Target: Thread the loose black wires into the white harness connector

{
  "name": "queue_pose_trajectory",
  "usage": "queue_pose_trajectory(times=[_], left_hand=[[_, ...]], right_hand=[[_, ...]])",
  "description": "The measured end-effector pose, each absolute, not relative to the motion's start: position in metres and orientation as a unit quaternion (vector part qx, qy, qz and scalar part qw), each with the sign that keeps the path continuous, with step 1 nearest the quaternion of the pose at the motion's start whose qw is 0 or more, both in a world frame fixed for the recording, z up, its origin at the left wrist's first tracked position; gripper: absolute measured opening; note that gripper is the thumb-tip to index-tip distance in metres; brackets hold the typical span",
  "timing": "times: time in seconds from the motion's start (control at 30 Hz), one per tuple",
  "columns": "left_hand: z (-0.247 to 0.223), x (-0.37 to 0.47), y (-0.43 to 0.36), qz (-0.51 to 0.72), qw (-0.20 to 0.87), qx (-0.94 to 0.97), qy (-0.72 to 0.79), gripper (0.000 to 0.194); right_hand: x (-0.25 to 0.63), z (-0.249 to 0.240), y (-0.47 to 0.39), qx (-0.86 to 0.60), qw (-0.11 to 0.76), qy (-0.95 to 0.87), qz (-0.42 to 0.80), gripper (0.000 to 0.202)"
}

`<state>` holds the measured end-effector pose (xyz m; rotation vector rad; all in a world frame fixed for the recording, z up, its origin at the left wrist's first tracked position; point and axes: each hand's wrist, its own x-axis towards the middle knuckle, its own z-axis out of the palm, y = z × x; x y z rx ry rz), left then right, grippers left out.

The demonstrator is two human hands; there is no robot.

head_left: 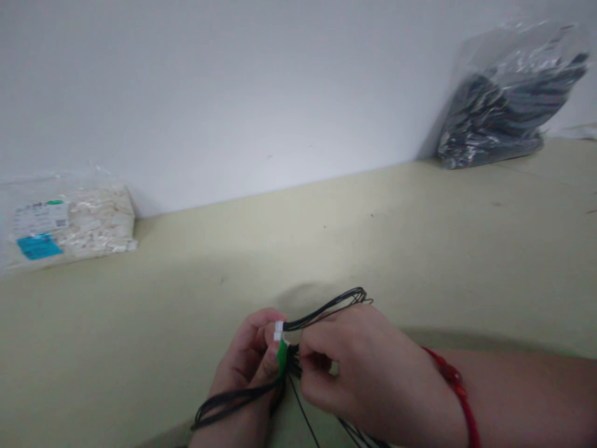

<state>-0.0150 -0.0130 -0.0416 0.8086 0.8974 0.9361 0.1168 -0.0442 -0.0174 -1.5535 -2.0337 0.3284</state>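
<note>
Tabletop [186, 298] pale yellow; white wall [261, 112] behind; wires [305, 320] above.

Pale yellow-green counter [186, 298], few dark specks [372, 215]. Left rear: labelled plastic bag [93, 224] of small whitish pieces. Right rear, by white wall [280, 93]: clear bag [508, 118], dark contents.

Wires [252, 392]: I read plain black throughout. Connectors [278, 330]: solid white. Piece just below them [282, 358]: bright green. Cord bracelet [459, 389]: deep red. Tabletop [209, 267]: pale yellow-green, a few dark specks. Wall [233, 93]: plain grey-white, brighter mid-span on my end. Left bag [100, 218]: clear, off-white contents, white label [40, 218] with dark print and green oval mark [55, 202], solid blue label [38, 246] below. Right bag [513, 106]: clear, I get blackish, blue-grey streaked contents.
</note>
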Motion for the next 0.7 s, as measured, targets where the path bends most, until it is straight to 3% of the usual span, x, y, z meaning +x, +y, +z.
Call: queue_pose_trajectory(times=[0.2, 0.27, 0.33, 0.4, 0.5, 0.57, 0.63, 0.7], left_hand=[[-0.039, -0.015, -0.014, 0.407, 0.720, 0.354, 0.437, 0.022], [-0.040, -0.016, -0.015, 0.404, 0.723, 0.349, 0.438, 0.022], [-0.041, -0.016, -0.015, 0.404, 0.726, 0.345, 0.435, 0.022], [-0.040, -0.015, -0.015, 0.407, 0.729, 0.349, 0.427, 0.020], [-0.037, -0.011, -0.016, 0.415, 0.726, 0.350, 0.421, 0.018], [-0.035, -0.010, -0.016, 0.422, 0.726, 0.340, 0.423, 0.019], [-0.034, -0.010, -0.015, 0.423, 0.733, 0.325, 0.423, 0.021], [-0.033, -0.011, -0.012, 0.420, 0.743, 0.310, 0.419, 0.025]], right_hand=[[0.118, -0.023, -0.046, -0.521, 0.285, -0.802, -0.069, 0.010], [0.118, -0.021, -0.046, -0.513, 0.267, -0.812, -0.076, 0.010], [0.121, -0.012, -0.046, -0.558, 0.244, -0.793, -0.002, 0.008], [0.128, 0.004, -0.043, -0.585, 0.218, -0.763, 0.168, 0.015], [0.154, 0.031, -0.035, -0.459, 0.168, -0.696, 0.526, 0.020], [0.178, 0.045, -0.029, -0.346, 0.205, -0.624, 0.670, 0.020], [0.199, 0.053, -0.023, -0.273, 0.308, -0.579, 0.704, 0.021], [0.214, 0.056, -0.018, -0.285, 0.378, -0.602, 0.643, 0.020]])
